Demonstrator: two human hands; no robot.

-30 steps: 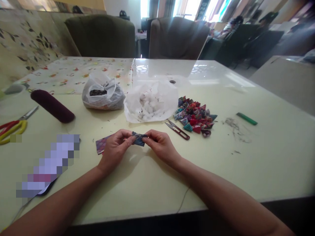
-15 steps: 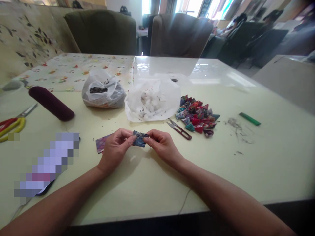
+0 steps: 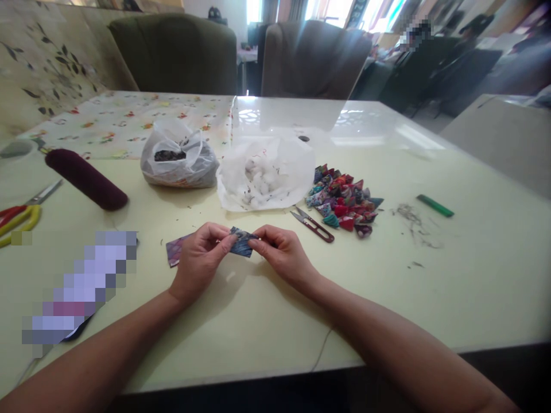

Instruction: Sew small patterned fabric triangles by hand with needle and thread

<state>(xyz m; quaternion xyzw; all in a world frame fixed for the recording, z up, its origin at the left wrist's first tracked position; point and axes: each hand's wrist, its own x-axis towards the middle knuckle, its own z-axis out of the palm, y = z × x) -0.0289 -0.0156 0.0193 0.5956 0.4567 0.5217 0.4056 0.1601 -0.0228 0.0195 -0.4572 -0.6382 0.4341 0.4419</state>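
Note:
A small dark-blue patterned piece of fabric (image 3: 241, 243) is stretched between my two hands, just above the table. My left hand (image 3: 202, 255) pinches its left side between thumb and fingers. On the right side, the thumb and fingers of my right hand (image 3: 282, 252) are closed on its edge. Partly hidden behind my left hand, a purple patterned fabric piece (image 3: 174, 252) lies on the table. Thread snips (image 3: 313, 224) rest beyond my right hand, beside a heap of small stuffed fabric pieces (image 3: 344, 198) in many colours.
White stuffing lies on a white plastic sheet (image 3: 297, 172), beside a plastic bag (image 3: 193, 169) with dark contents. At left are a maroon roll (image 3: 86, 179), scissors (image 3: 28, 215) and a blurred-out phone (image 3: 81, 292). A green cutter-like object (image 3: 434, 205) and loose threads (image 3: 413, 221) lie at right.
The whole view has shifted very slightly. Both hands keep the same hold on the blue fabric piece.

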